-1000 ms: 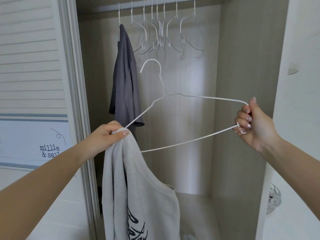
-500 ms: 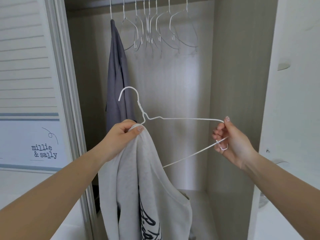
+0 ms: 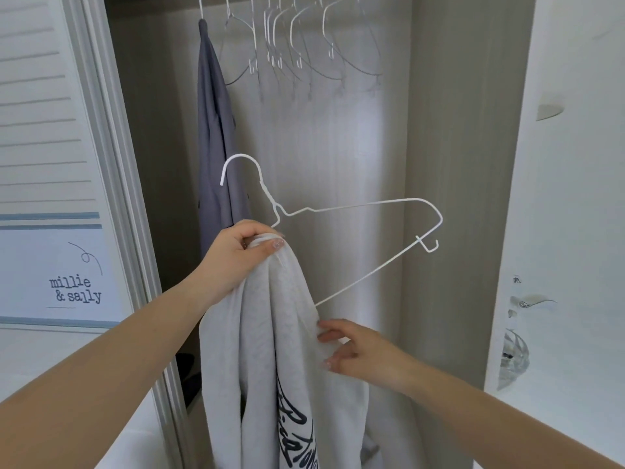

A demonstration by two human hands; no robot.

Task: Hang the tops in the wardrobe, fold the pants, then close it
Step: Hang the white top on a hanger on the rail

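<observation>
The right hand has let go of the hanger's far end and dropped to the cloth; it now touches the right edge of the pale grey top, fingers loosely spread, thumb under the fold, though whether it pinches I cannot tell; the left hand is clamped on the bunched shoulder of that top and on the left arm of the white wire hanger, just below its neck; so the top hangs between the two hands, draped down from the left fist; the hanger's right end juts free, close to the wardrobe's right inner wall; open room lies behind, towards the back panel; up on the far left one dark grey garment hangs already; beside it a cluster of bare hangers, about six, overlapping too much to count surely; the wardrobe door frame stands close on the left.
</observation>
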